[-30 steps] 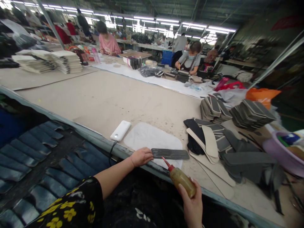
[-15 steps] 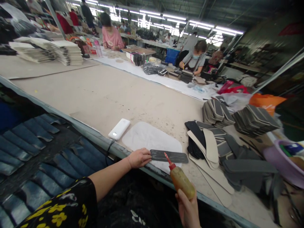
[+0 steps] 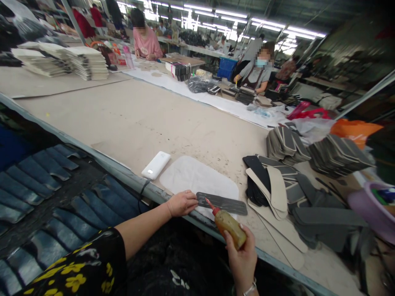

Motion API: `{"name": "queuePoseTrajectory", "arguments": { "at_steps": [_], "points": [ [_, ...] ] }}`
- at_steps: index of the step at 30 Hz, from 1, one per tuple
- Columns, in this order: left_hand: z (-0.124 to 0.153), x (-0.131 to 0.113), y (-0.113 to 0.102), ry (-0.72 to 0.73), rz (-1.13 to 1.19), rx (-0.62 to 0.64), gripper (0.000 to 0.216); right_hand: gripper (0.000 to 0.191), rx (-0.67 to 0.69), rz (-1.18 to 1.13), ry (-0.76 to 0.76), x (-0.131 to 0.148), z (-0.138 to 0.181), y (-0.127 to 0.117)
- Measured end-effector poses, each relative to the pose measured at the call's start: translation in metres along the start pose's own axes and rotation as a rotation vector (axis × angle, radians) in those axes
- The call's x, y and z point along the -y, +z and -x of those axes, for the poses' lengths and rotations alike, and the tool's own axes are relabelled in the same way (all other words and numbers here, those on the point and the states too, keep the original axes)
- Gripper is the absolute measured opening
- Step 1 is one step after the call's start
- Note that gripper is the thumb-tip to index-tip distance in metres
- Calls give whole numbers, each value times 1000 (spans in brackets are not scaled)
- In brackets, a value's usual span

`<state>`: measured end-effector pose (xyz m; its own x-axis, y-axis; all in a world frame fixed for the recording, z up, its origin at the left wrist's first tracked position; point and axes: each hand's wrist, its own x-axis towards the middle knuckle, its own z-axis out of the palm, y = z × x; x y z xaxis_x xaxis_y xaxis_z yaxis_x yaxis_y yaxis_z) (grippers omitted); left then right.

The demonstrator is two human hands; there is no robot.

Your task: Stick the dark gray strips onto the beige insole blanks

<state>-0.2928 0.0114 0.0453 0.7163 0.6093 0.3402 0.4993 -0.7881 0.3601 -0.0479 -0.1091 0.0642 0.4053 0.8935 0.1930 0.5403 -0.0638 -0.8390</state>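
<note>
My left hand (image 3: 184, 203) pinches the left end of a dark grey strip (image 3: 230, 204) with rounded corners. Shiny wet-looking streaks run along the strip, which lies across the front of a white rounded sheet (image 3: 197, 174). In my right hand (image 3: 243, 259) is a squeeze bottle (image 3: 230, 228) of yellowish-brown liquid, tilted with its red nozzle toward the strip's left part. Whether the tip touches the strip is hard to tell. Beside the sheet lies a white rounded device (image 3: 156, 165) with a cable at the table edge.
To the right are loose black and beige pieces (image 3: 277, 191), grey stacks (image 3: 339, 155) and a purple basin (image 3: 375, 209). Pale stacks (image 3: 88, 63) stand at the far left. Blue curved pieces (image 3: 74, 220) lie below the table edge (image 3: 101, 158). Co-workers sit across the table.
My right hand has come up and left with the bottle, so the nozzle has shifted from the strip's middle toward its left end. My left hand keeps its place on the strip.
</note>
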Motion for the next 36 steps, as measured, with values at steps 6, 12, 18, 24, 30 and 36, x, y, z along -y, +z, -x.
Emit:
{"name": "queuePoseTrajectory", "arguments": {
  "at_steps": [6,12,18,24,30,36],
  "points": [
    [0,1,2,-2,-1,-4,20,45,-13,108,-285,2,-8,15],
    [0,0,2,-16,12,-11,19,39,9,136,-404,14,-13,20],
    [-2,-2,0,-32,33,-7,21,36,49,89,-432,15,-15,27],
    [-3,-2,0,-30,53,-11,21,35,27,108,-420,13,-14,24],
    [-3,-1,2,-37,48,-7,21,34,-40,177,-396,11,-15,8],
    [-2,0,3,-28,40,-19,21,33,-137,252,-340,-2,-19,-13]
  ]
}}
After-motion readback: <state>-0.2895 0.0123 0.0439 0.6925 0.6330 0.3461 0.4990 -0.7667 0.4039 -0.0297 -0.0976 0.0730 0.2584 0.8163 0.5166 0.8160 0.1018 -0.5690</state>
